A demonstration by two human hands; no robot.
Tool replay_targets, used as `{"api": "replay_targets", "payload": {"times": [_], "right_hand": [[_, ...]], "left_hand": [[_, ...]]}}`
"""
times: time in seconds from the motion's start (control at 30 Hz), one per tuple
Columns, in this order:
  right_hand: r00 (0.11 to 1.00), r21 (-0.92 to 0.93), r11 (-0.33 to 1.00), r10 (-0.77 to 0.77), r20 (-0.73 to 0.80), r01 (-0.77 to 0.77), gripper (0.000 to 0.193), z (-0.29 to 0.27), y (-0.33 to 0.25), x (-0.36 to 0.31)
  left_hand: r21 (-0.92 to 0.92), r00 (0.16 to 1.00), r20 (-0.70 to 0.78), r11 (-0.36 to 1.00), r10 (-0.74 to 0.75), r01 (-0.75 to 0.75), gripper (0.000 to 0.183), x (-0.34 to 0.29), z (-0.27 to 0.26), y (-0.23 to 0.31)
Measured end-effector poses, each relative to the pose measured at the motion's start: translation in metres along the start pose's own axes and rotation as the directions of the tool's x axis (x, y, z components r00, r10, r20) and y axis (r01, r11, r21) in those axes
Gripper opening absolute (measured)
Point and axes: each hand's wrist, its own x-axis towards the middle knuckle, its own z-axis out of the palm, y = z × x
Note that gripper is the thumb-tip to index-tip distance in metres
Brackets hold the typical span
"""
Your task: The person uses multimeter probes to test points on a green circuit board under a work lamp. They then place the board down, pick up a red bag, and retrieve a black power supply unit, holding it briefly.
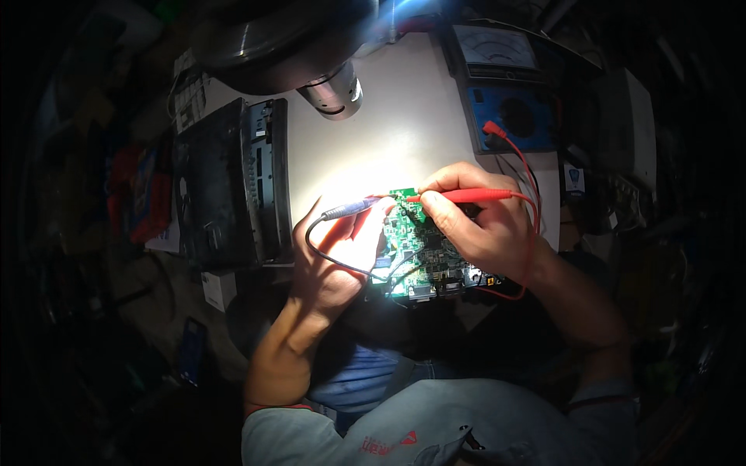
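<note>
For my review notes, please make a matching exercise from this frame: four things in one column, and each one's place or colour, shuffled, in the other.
Things:
1. Red probe
2. Dark probe
3. Dial meter
4. Circuit board

Place or colour:
A. Green, beneath the probe tips
B. In the left hand
C. Toward the picture's upper right, with a blue lower panel
D. In the right hand

Right pairs: 1-D; 2-B; 3-C; 4-A
</note>
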Motion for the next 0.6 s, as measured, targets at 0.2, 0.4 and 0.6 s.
{"api": "replay_targets", "payload": {"times": [0.2, 0.4, 0.6], "right_hand": [[0.941, -0.234, 0.912, -0.329, 0.075, 0.338, 0.020, 0.001, -0.003, -0.012], [0.826, -0.410, 0.729, -0.548, 0.131, 0.548, 0.017, 0.018, 0.008, -0.021], [0.802, -0.496, 0.660, -0.580, 0.141, 0.565, 0.019, 0.026, 0.010, -0.023]], "left_hand": [[-0.055, 0.988, 0.042, 0.987, -0.146, 0.148, 0.024, 0.000, -0.001, 0.007], [0.077, 0.999, 0.004, 0.996, 0.036, -0.036, 0.023, 0.002, -0.001, 0.003], [0.056, 1.000, -0.017, 0.998, 0.019, -0.018, 0.019, 0.000, 0.002, 0.001]]}}
